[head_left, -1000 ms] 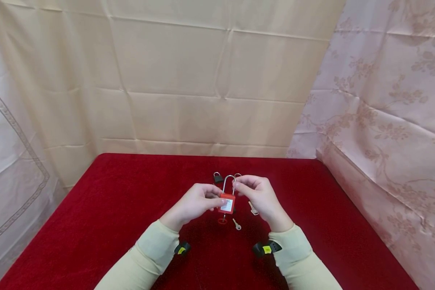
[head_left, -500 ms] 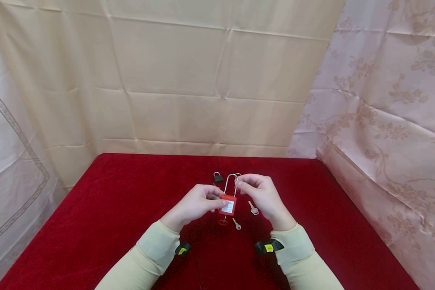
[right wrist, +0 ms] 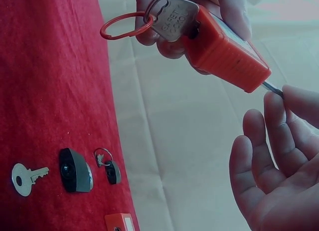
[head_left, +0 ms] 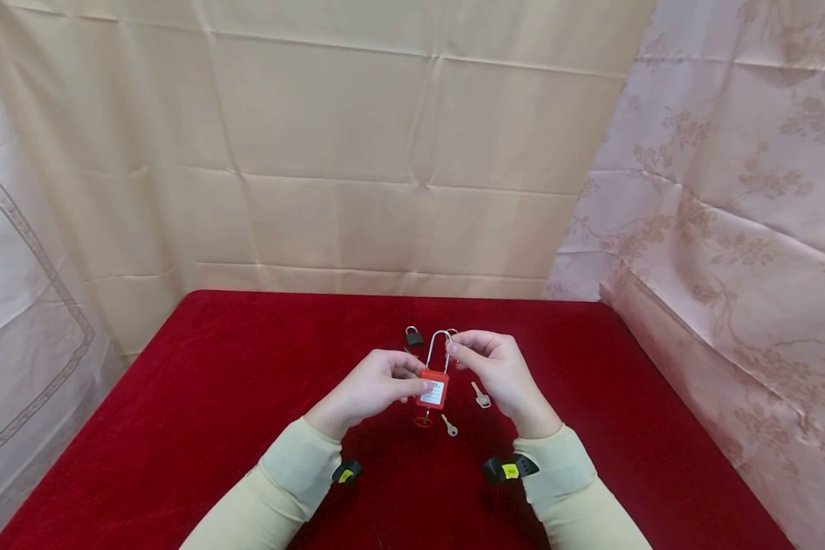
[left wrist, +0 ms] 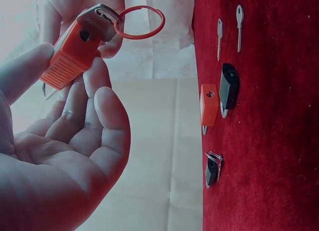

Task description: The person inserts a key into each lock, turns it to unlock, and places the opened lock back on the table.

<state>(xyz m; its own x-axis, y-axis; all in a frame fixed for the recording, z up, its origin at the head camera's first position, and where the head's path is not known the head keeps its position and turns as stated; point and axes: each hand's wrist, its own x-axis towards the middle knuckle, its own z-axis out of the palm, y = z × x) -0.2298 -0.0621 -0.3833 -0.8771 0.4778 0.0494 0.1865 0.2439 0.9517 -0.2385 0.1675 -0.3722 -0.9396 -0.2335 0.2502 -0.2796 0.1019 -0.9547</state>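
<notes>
A red padlock (head_left: 433, 391) with a white label and a tall steel shackle (head_left: 440, 336) is held up over the table. My left hand (head_left: 374, 382) grips its body between thumb and fingers. With thumb and index finger, my right hand (head_left: 500, 374) pinches the right leg of the shackle. In the right wrist view, a key stamped with letters (right wrist: 172, 19) sits in the padlock's keyhole, and a red ring (right wrist: 117, 29) hangs from it. The other fingers of the right hand are loosely bent.
Two loose keys (head_left: 480, 396) lie on the red cloth-covered table (head_left: 282, 328) below the hands. Beyond are a small black padlock (head_left: 414, 337) with a key ring, a larger black padlock (left wrist: 229, 89) and a second red padlock (left wrist: 209, 105). Curtains hang behind and at both sides.
The red padlock has shifted slightly to the right, tilting a little. My right hand has moved a bit to the right with the shackle; both grips are unchanged.
</notes>
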